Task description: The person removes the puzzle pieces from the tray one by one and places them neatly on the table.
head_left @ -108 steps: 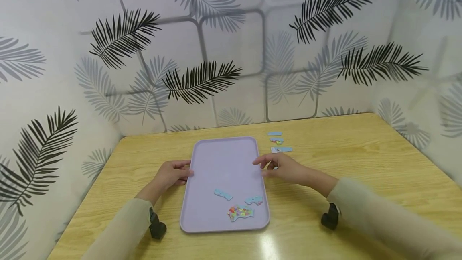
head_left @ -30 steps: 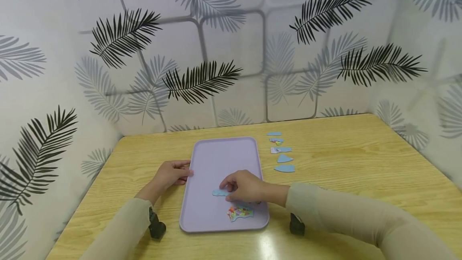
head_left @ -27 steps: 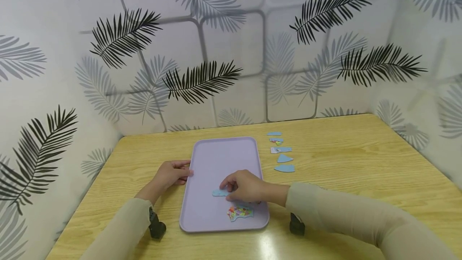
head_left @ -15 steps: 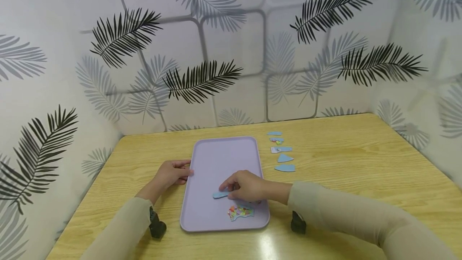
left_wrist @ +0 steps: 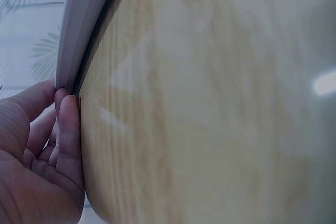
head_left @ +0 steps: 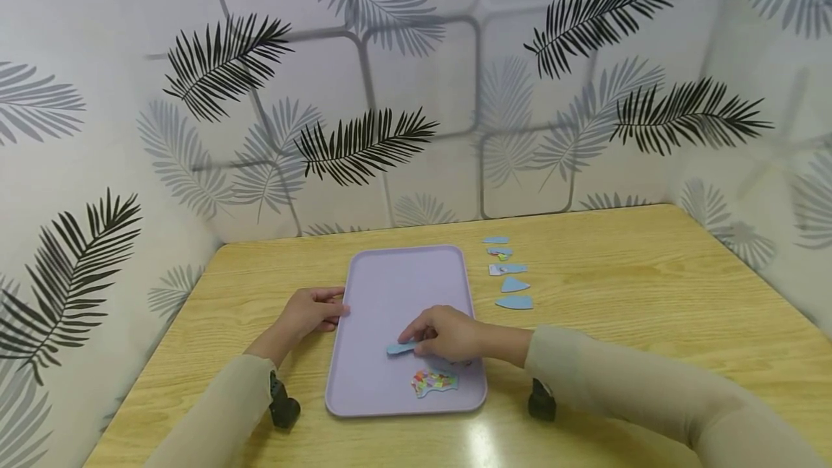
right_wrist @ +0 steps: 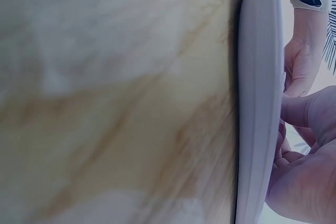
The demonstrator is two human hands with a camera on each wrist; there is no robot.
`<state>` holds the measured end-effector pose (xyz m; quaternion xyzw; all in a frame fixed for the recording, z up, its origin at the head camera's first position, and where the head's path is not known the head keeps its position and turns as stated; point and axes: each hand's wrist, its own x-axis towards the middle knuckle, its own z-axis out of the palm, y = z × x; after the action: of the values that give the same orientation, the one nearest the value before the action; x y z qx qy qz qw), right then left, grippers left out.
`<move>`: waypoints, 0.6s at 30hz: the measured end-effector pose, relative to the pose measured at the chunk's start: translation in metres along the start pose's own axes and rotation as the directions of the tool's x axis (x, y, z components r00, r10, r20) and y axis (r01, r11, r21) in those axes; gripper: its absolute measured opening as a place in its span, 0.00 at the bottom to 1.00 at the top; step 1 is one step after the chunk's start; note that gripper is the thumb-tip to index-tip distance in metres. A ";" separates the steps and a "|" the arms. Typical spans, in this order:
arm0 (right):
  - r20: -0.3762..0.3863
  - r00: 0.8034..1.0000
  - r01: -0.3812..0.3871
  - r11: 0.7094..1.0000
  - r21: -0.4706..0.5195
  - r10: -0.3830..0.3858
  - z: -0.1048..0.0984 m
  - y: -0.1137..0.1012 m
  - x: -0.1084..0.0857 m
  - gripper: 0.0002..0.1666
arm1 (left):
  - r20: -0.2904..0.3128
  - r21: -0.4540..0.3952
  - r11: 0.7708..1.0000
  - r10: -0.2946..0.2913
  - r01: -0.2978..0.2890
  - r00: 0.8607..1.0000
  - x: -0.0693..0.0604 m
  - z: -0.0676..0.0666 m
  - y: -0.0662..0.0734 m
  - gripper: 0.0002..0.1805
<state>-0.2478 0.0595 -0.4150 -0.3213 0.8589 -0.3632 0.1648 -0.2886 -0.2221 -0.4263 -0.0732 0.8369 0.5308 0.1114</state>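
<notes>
In the head view a lilac tray [head_left: 406, 269] lies on the wooden table. My left hand [head_left: 313, 310] grips its left rim between thumb and fingers; the left wrist view shows the fingertips at the tray's edge [left_wrist: 86, 27]. Over the tray's lower middle, my right hand [head_left: 447, 332] pinches a narrow light-blue puzzle piece [head_left: 398, 349], its right end hidden by the fingers. Just below lies a multicoloured puzzle piece [head_left: 434, 382] with a blue edge. Another pale-blue piece [head_left: 455, 366] is partly covered by the right hand. In the right wrist view the tray's side [right_wrist: 257, 98] hides the pieces.
Beyond the tray's right rim, several blue pieces form a column on the table [head_left: 617, 273]; the lowest is a pointed blue piece [head_left: 514, 302]. A patterned wall [head_left: 422, 186] stands behind the table.
From the tray's right rim, my right hand has moved left over the tray and taken hold of the narrow blue piece, which has since turned and shifted slightly right. The left hand stays put.
</notes>
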 end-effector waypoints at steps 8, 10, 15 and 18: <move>-0.019 1.000 0.006 1.000 0.020 -0.006 -0.005 0.004 -0.004 0.14 | 0.006 -0.003 1.000 0.003 -0.003 1.000 0.001 0.000 0.000 0.28; -0.030 1.000 0.004 1.000 0.023 -0.003 -0.007 0.007 -0.006 0.14 | 0.005 -0.004 1.000 0.004 -0.004 1.000 0.001 0.000 0.000 0.28; -0.068 0.998 -0.007 1.000 0.028 0.009 -0.016 0.012 -0.011 0.15 | 0.007 -0.002 1.000 0.005 -0.005 1.000 -0.001 0.000 0.001 0.28; -0.089 0.996 -0.009 0.999 0.045 0.013 -0.023 0.013 -0.014 0.16 | 0.008 -0.002 1.000 0.002 -0.002 1.000 -0.001 0.000 0.001 0.28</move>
<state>-0.2546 0.0879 -0.4084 -0.2962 0.8588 -0.3955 0.1355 -0.2878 -0.2219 -0.4255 -0.0703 0.8359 0.5323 0.1139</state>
